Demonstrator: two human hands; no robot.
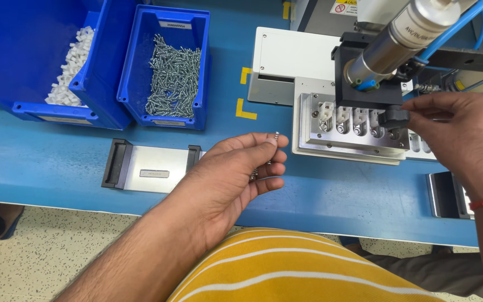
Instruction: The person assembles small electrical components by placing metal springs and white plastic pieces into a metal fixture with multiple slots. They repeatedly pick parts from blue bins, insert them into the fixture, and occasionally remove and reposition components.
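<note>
My left hand [236, 173] hovers over the blue bench, fingers curled around several small silver screws, with one screw [276, 136] pinched upright at the fingertips. My right hand [465, 140] reaches to the metal fixture plate [308, 126], its fingertips on a small black piece [393, 117] at the base of the screwdriving head. White plastic parts [326, 111] sit in a row of pockets in the fixture. The silver cylinder of the screwdriving head [398, 39] hangs above the fixture in a black bracket.
Two blue bins stand at the back left: one with white plastic pieces [71, 64], one with silver screws [174, 75]. A flat metal tray with black ends [152, 166] lies by my left hand. Another tray's edge [443, 194] shows at right. Blue air hoses [454, 28] run overhead.
</note>
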